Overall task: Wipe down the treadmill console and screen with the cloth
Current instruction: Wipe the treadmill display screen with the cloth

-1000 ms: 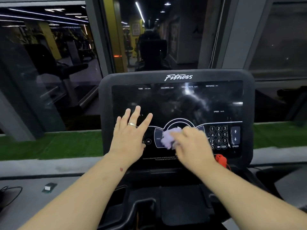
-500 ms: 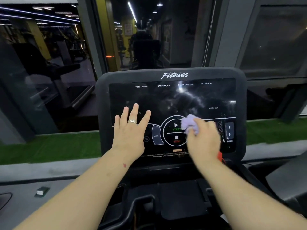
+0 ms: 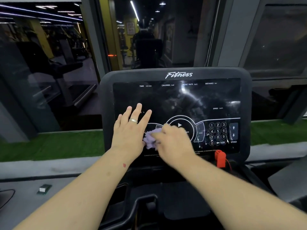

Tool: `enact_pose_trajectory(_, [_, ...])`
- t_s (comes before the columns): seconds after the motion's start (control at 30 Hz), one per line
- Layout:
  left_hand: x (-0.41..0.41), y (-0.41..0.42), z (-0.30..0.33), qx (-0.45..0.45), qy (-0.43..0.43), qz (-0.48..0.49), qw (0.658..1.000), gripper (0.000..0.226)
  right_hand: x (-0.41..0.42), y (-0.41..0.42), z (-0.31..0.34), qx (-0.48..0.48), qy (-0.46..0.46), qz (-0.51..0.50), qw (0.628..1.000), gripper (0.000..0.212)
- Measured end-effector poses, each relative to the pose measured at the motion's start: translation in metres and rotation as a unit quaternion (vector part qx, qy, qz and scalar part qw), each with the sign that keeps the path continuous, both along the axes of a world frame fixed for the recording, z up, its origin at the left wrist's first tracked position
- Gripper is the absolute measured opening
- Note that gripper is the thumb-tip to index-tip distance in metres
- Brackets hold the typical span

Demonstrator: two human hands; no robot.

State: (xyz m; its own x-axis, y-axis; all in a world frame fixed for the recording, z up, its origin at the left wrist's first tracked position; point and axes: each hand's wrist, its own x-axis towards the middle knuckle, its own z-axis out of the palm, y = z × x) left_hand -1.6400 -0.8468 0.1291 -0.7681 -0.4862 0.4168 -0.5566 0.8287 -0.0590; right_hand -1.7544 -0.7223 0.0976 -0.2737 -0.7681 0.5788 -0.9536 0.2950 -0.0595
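The right hand clutches a bunched lilac cloth and presses it against the lower part of the screen, just left of the round play-button ring. The hand is blurred, so its fingers are hard to separate, but they curl over the wad. The cloth is crumpled into a lump with no clear long axis; it sticks out from the fingers toward the left, where it touches the edge of the left hand. Most of the cloth is hidden under the right hand.

The left hand lies flat on the screen with straight, slightly spread fingers pointing up and holds nothing. A ring sits on one finger.

The screen is wider than it is tall and faces the person, leaning back a little inside the dark console, which carries the word "Fitness" along its top edge. Labels for time, calories, heart rate and distance run across the top of the glass. Pale smears and glare cloud the middle right. The number keypad and the speed arrows show on the right. The hands cover the buttons on the left, and the small print along the bottom is too fine to read.

A red safety clip hangs under the right corner of the console. The tray below is dark and hard to make out. Behind the console are windows with reflections and a strip of green turf.
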Motion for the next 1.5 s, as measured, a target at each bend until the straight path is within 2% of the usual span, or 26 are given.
enact_pose_trajectory(0.03, [0.001,-0.001,0.000,0.005,-0.005,-0.001,1.000,0.115,-0.016,-0.001,0.009,0.005,0.011,-0.035,0.999,0.028])
enact_pose_trajectory(0.1, [0.001,0.001,0.002,0.012,-0.006,-0.001,1.000,0.117,-0.037,0.000,0.023,-0.077,-0.061,-0.123,0.987,0.029])
enact_pose_trajectory(0.13, [0.001,0.002,0.003,0.011,-0.004,0.000,1.000,0.118,-0.035,0.001,0.021,-0.124,-0.099,-0.134,0.978,0.028])
enact_pose_trajectory(0.17, [0.001,0.002,0.003,0.010,-0.004,-0.001,1.000,0.117,-0.026,0.000,0.015,-0.131,-0.099,-0.123,0.979,0.027])
enact_pose_trajectory(0.23, [0.001,0.001,0.002,0.011,-0.002,-0.002,1.000,0.116,0.001,0.004,-0.003,-0.046,-0.032,-0.048,0.997,0.027])
enact_pose_trajectory(0.3, [0.001,0.000,0.001,0.011,0.000,-0.004,1.000,0.116,0.000,0.020,-0.012,0.027,0.041,0.015,0.999,0.029])
enact_pose_trajectory(0.37, [0.002,0.000,0.001,0.010,0.005,-0.004,1.000,0.122,-0.028,0.031,0.001,0.018,0.051,-0.038,0.998,0.034])
enact_pose_trajectory(0.43, [0.002,0.001,0.002,0.013,0.015,-0.003,1.000,0.128,-0.059,0.031,0.017,-0.087,-0.058,-0.172,0.979,0.033])
enact_pose_trajectory(0.5, [0.002,0.002,0.002,0.014,0.021,-0.003,1.000,0.133,-0.052,0.016,0.023,-0.169,-0.135,-0.225,0.950,0.034])
enact_pose_trajectory(0.57, [0.002,0.002,0.001,0.017,0.027,-0.002,0.999,0.134,-0.016,-0.008,0.016,-0.113,-0.100,-0.183,0.971,0.028])
enact_pose_trajectory(0.63, [0.005,-0.001,0.001,0.011,0.043,-0.004,0.999,0.131,0.012,-0.016,0.003,-0.025,-0.039,-0.062,0.997,0.019])
enact_pose_trajectory(0.7, [0.007,-0.004,0.001,0.016,0.050,-0.001,0.999,0.130,0.004,-0.006,0.001,0.018,0.027,0.001,0.999,0.021])
enact_pose_trajectory(0.77, [0.010,-0.004,0.002,0.025,0.042,0.007,0.999,0.137,-0.020,-0.003,0.021,-0.004,0.022,-0.053,0.998,0.018])
enact_pose_trajectory(0.83, [0.011,-0.002,0.002,0.030,0.041,0.005,0.999,0.139,-0.030,-0.016,0.040,-0.118,-0.067,-0.118,0.984,0.021])
enact_pose_trajectory(0.87, [0.011,-0.002,0.002,0.033,0.040,0.002,0.999,0.138,-0.024,-0.026,0.045,-0.146,-0.091,-0.134,0.976,0.019])
enact_pose_trajectory(0.93, [0.012,-0.004,0.002,0.028,0.040,0.000,0.999,0.135,-0.003,-0.040,0.039,-0.081,-0.063,-0.094,0.990,0.015])
enact_pose_trajectory(1.03, [0.013,-0.006,0.001,0.025,0.055,-0.002,0.998,0.127,0.009,-0.023,0.023,0.057,0.044,0.017,0.997,0.020])
enact_pose_trajectory(1.1, [0.013,-0.005,0.001,0.028,0.049,0.000,0.998,0.131,-0.008,-0.019,0.040,0.052,0.060,0.002,0.997,0.015])
enact_pose_trajectory(1.17, [0.013,-0.003,0.001,0.032,0.032,0.005,0.999,0.136,-0.024,-0.027,0.063,-0.028,-0.002,-0.073,0.997,0.019])
enact_pose_trajectory(1.23, [0.013,-0.001,0.002,0.028,0.031,0.010,0.999,0.135,-0.025,-0.031,0.065,-0.076,-0.040,-0.097,0.992,0.029])
enact_pose_trajectory(1.33, [0.009,0.001,0.002,0.038,0.031,0.008,0.999,0.125,-0.012,-0.004,0.019,0.016,0.025,0.003,1.000,0.019])
enact_pose_trajectory(1.4, [0.007,0.004,0.002,0.043,0.027,0.011,0.999,0.118,-0.018,0.029,-0.007,0.067,0.059,0.047,0.995,0.023])
enact_pose_trajectory(1.43, [0.004,0.006,0.002,0.044,0.024,0.010,0.999,0.116,-0.031,0.043,-0.008,0.060,0.056,0.027,0.996,0.030])
enact_pose_trajectory(1.5, [0.001,0.010,0.004,0.049,0.019,0.005,0.999,0.112,-0.061,0.059,-0.005,-0.031,0.011,-0.081,0.996,0.039])
